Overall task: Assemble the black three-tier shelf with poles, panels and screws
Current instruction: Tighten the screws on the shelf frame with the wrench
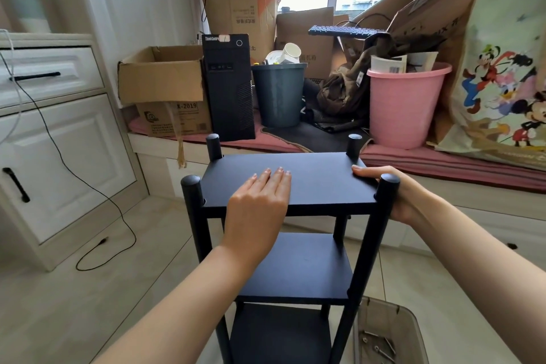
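The left hand [260, 201] lay flat on the top panel [310, 183] of the shelf [295, 245], palm down, fingers straight and close together, gripping nothing. The right hand [393, 195] was at the panel's right edge, its fingers reaching along that edge toward the far corner; the near right pole [381, 216] stood in front of the palm, so I could not tell how tightly it held or whether the thumb was wrapped round anything.

The shelf stood upright on the tiled floor, right under both hands. All three panels sat between four poles: the middle panel [298, 269] below the left wrist, the bottom panel [280, 337] lower still, between the forearms. The near left pole [195, 210] rose just left of the left hand; the far left pole [214, 146] and far right pole [353, 145] stuck up past the fingertips.

Below the right forearm, beside the shelf's foot, sat a tray [413, 322] with a few screws [381, 346] lying in it.

Beyond the hands a window ledge was crowded: a computer tower [229, 89], an open carton [161, 77] to its left, a grey bin [279, 94], a pink bucket [404, 103], a cartoon bag [505, 77] past the right hand, and a keyboard [345, 31] on boxes behind. To the left of the left arm stood a white cabinet [59, 139], with a black cable [97, 195] trailing down to the floor.
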### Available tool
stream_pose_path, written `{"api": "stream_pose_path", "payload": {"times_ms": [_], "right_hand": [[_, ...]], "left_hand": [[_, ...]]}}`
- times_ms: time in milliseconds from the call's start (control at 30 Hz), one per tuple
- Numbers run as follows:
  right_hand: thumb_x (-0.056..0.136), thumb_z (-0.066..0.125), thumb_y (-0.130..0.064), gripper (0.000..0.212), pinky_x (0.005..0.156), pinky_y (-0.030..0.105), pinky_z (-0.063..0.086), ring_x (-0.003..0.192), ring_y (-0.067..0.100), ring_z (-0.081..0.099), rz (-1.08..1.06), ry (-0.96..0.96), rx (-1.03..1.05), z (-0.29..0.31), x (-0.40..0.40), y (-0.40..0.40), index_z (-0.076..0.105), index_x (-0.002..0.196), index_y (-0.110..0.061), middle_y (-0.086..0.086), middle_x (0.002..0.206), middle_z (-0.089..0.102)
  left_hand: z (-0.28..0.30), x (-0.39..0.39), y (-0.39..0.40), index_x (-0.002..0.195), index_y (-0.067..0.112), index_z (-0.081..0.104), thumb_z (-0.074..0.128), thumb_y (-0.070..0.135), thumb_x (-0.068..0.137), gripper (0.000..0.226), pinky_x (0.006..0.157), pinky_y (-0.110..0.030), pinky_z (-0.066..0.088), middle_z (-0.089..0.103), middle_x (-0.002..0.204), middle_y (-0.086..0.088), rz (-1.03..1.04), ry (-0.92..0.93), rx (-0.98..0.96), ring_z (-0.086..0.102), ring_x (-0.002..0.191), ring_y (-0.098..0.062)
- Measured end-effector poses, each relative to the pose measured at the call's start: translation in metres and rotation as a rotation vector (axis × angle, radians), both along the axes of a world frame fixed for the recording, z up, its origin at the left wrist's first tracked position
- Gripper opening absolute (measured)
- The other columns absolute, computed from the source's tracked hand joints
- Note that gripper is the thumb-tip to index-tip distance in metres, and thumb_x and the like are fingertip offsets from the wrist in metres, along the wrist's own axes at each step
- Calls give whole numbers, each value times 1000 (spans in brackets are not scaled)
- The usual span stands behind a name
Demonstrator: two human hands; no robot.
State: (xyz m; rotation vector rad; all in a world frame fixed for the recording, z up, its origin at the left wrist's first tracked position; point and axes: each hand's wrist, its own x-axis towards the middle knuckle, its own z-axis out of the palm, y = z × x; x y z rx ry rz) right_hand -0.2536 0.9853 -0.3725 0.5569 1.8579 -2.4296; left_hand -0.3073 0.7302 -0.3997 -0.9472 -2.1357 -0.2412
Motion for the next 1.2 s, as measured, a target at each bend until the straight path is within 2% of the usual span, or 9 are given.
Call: {"api": "stream_pose_path", "payload": {"times_ms": [100, 233, 367, 467, 567, 700, 867, 1133, 1200], "right_hand": [[71, 71, -27, 33, 68, 27, 58, 70, 17, 72, -3, -5, -3, 2, 2, -2, 74, 98, -7, 5, 91, 75], [72, 70, -26, 49, 88, 32, 51, 83, 20, 68, -8, -17, 7, 4, 5, -4, 68, 117, -5, 7, 105, 70], [73, 71, -27, 38, 77, 28, 56, 78, 18, 72, -13, 6, -11, 2, 6, -5, 73, 104, -7, 5, 99, 74], [72, 71, -27, 40, 88, 30, 51, 83, 19, 67, -29, -7, 5, 2, 7, -4, 73, 106, -7, 6, 101, 72], [73, 71, -27, 27, 71, 26, 58, 74, 17, 73, -24, 5, -22, 1, 7, -3, 79, 91, -9, 4, 93, 76], [70, 73, -28, 43, 81, 29, 55, 79, 19, 69, -44, -25, 19, 4, 8, -3, 72, 108, -7, 6, 101, 72], [88, 66, -29, 27, 61, 28, 60, 74, 17, 75, -92, 25, -51, 0, 12, -12, 72, 105, -10, 5, 96, 76], [101, 46, -38, 31, 68, 40, 59, 76, 31, 73, -281, 119, 56, -13, 38, -33, 62, 105, -12, 11, 92, 72], [105, 37, -44, 42, 78, 43, 56, 80, 33, 74, -370, 135, 172, -16, 51, -38, 63, 101, -11, 8, 86, 76]], "left_hand": [[0, -1, -1, 111, 0, 75, 85, -16, 52, 63, 81, -42, 60, 75, 110, -14, -18, 4, 18, 74, 99, -31], [-1, -2, 0, 108, 1, 77, 86, -17, 48, 64, 78, -42, 61, 76, 108, -14, -25, 14, 13, 74, 97, -32], [0, -4, -1, 107, 1, 77, 88, -15, 48, 62, 79, -42, 60, 75, 108, -14, -34, 18, -3, 74, 96, -32], [1, -3, -1, 108, 2, 77, 89, -13, 51, 60, 79, -41, 60, 75, 109, -14, -39, 23, -12, 74, 97, -32], [2, -4, -2, 109, 2, 77, 91, -10, 55, 57, 79, -42, 60, 75, 110, -14, -33, 44, -16, 74, 98, -32], [4, -5, -2, 109, 1, 76, 92, -7, 56, 56, 80, -42, 60, 75, 110, -14, -10, 62, -53, 74, 99, -32], [10, 3, -6, 114, 5, 75, 88, -6, 62, 54, 88, -47, 59, 74, 115, -12, 18, 65, -75, 72, 103, -33], [26, 10, -54, 115, 5, 75, 94, 29, 66, 58, 102, -54, 51, 75, 112, -14, 121, -53, -210, 70, 109, -37], [32, 9, -64, 107, 3, 77, 78, 49, 80, 53, 104, -52, 48, 76, 107, -15, 109, -45, -207, 67, 114, -38]]}}
